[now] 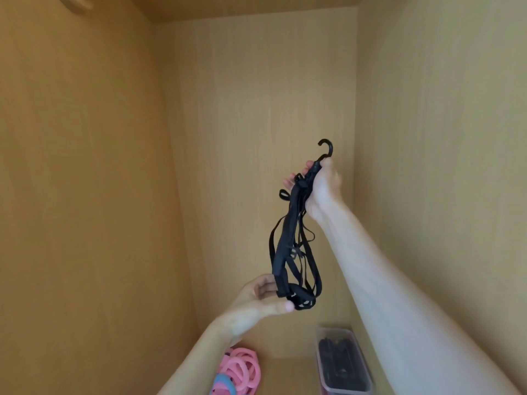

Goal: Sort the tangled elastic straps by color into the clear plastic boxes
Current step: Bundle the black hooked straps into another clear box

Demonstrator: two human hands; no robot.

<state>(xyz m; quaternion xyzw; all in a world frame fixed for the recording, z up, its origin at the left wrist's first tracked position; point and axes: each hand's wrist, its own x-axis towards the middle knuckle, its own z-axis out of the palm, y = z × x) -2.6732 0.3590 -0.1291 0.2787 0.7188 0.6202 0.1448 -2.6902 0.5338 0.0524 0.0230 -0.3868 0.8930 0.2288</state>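
Observation:
A bundle of black elastic straps with a black plastic hook on top hangs in the air inside a wooden cupboard. My right hand grips the bundle's upper end just below the hook. My left hand holds the lower end, thumb and fingers pinching the looped straps and buckles. Below, on the cupboard floor, stands a clear plastic box with black straps inside. A pile of pink elastic loops, with a blue one among them, lies to its left, partly hidden by my left forearm.
Wooden cupboard walls close in on the left, back and right. A strip of cupboard floor shows between the pink pile and the box.

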